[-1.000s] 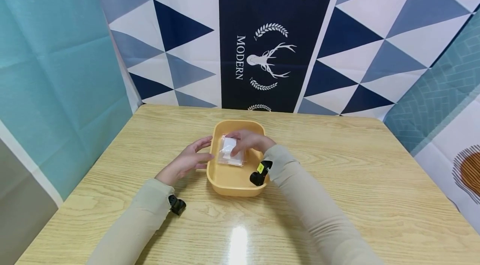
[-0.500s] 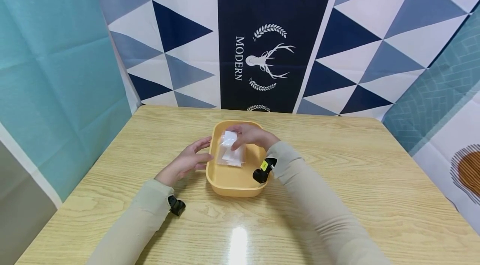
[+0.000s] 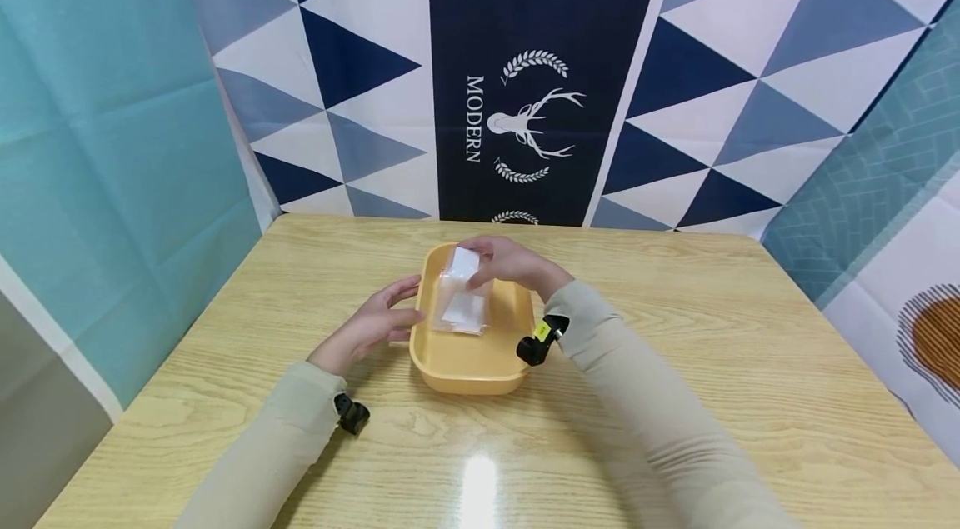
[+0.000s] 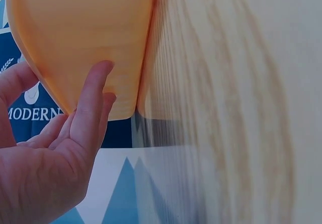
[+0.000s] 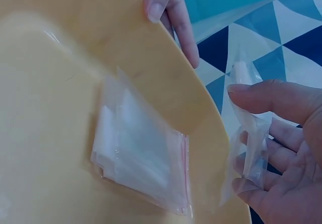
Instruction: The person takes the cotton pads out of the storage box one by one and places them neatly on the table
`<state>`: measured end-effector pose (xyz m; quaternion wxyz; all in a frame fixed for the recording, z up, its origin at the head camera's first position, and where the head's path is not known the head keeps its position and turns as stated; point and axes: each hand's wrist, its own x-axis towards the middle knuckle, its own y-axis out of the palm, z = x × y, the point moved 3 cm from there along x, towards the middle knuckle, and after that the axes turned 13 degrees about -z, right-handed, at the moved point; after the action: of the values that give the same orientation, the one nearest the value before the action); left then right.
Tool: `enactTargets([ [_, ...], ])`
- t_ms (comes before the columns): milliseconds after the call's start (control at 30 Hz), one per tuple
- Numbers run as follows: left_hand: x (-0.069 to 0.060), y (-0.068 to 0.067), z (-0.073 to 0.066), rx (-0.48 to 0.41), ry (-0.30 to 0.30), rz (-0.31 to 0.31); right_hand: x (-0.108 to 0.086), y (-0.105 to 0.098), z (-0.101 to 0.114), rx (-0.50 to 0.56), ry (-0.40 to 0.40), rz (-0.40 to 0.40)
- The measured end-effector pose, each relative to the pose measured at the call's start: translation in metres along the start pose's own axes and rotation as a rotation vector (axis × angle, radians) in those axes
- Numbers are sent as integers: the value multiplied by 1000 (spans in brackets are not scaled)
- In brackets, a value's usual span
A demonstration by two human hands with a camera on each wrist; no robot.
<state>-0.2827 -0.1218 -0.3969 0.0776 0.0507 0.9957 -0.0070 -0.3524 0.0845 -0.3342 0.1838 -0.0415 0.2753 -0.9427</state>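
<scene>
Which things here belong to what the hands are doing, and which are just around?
Likely part of the job:
- clear bag held in the right hand
- clear plastic packaging lying in the orange tray
- that tray, with the left hand at its side

Just around:
- wooden table
- patterned backdrop
- teal cloth

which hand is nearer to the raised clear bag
Right. The right hand pinches the raised clear bag; the left hand is at the left side of the tub, apart from that bag.
</scene>
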Motion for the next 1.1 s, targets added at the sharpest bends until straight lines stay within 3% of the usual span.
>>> enactTargets([
  [467,1,-2,3,-3,6,4,-13,-17,-2,56,-38,-85],
  [800,1,-1,2,-15,10,8,-32,-30,-4,110,-68,-163],
  [1100,1,-1,2,-14,7,1,-47,-45,-3,82,-100,-186],
])
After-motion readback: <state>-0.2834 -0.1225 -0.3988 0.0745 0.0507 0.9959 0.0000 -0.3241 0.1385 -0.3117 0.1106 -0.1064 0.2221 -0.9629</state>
